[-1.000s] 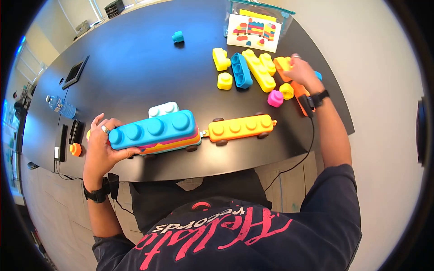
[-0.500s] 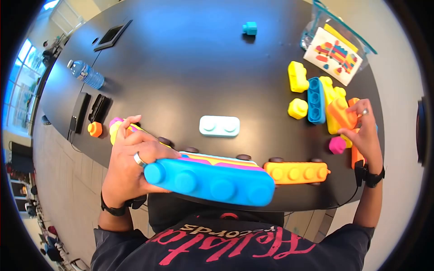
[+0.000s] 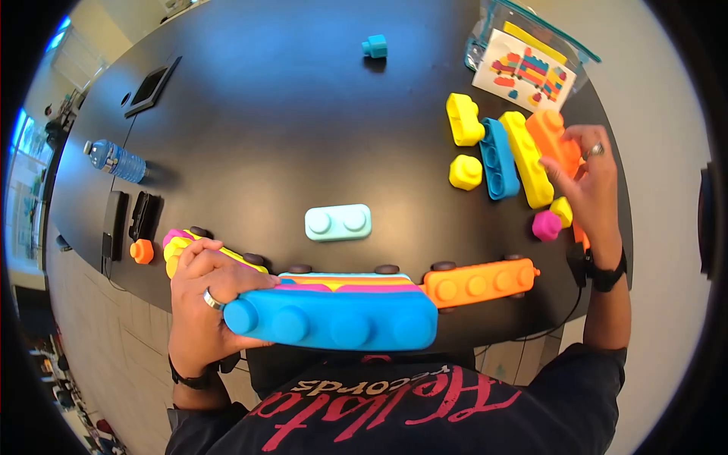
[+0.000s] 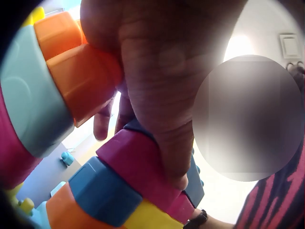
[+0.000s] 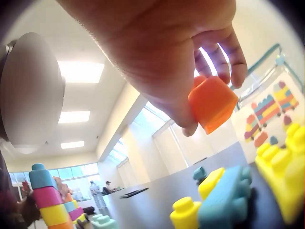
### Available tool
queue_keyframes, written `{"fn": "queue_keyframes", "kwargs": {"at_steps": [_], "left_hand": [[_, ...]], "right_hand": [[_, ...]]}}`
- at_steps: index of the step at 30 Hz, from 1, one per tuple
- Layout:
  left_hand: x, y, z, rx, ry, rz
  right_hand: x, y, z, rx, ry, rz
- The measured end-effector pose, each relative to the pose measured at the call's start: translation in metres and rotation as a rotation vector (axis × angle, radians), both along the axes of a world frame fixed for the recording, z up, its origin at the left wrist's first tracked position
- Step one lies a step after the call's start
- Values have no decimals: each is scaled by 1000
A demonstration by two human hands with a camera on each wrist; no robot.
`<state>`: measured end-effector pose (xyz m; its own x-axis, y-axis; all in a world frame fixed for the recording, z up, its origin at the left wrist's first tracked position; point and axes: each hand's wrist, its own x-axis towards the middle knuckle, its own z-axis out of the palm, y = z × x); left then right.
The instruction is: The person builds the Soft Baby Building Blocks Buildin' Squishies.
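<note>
My left hand [image 3: 208, 303] grips the left end of a stacked toy train car, its long blue brick [image 3: 334, 322] on top tipped towards my body. In the left wrist view the thumb lies on the magenta brick [image 4: 138, 162] of that stack. A wheeled orange car [image 3: 479, 285] is linked on its right, and a yellow-and-magenta car [image 3: 178, 246] sits on its left, partly behind the fingers. My right hand [image 3: 599, 182] pinches an orange brick [image 5: 214, 104] between thumb and fingers, over the loose bricks at the right.
A pale mint brick [image 3: 338, 224] lies beyond the train. Yellow bricks [image 3: 465, 173], a hollow-side-up blue brick [image 3: 499, 159] and a magenta brick [image 3: 546, 226] lie at right, near a picture card [image 3: 523, 72]. A water bottle [image 3: 117, 161] and an orange brick [image 3: 141, 251] are at left.
My left hand has tilted the blue-topped car towards my body, away from the mint brick. My right hand has taken hold of the orange brick and moved it slightly away from me.
</note>
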<state>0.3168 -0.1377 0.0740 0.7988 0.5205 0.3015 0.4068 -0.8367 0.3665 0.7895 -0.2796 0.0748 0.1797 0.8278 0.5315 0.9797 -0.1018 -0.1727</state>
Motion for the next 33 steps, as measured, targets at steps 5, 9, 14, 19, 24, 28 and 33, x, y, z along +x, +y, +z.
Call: {"fn": "queue_keyframes", "kwargs": {"at_steps": [5, 9, 14, 19, 24, 28, 33], "left_hand": [[0, -2, -3, 10, -34, 4], [0, -2, -6, 38, -23, 9], [1, -5, -4, 98, -31, 28], [1, -3, -7, 88, -53, 20], [0, -3, -8, 64, -49, 32], [-1, -3, -10, 136, -48, 28], [-1, -2, -13, 127, -53, 49]], "right_hand": [[24, -35, 14, 71, 10, -249], [15, -64, -9, -4, 253, -78], [-26, -85, -21, -80, 389, 72], [-50, -82, -24, -155, 400, 211], [-67, -67, -35, -258, 339, 214], [-61, -63, -55, -266, 340, 209], [-62, -78, -48, -234, 283, 193]]}}
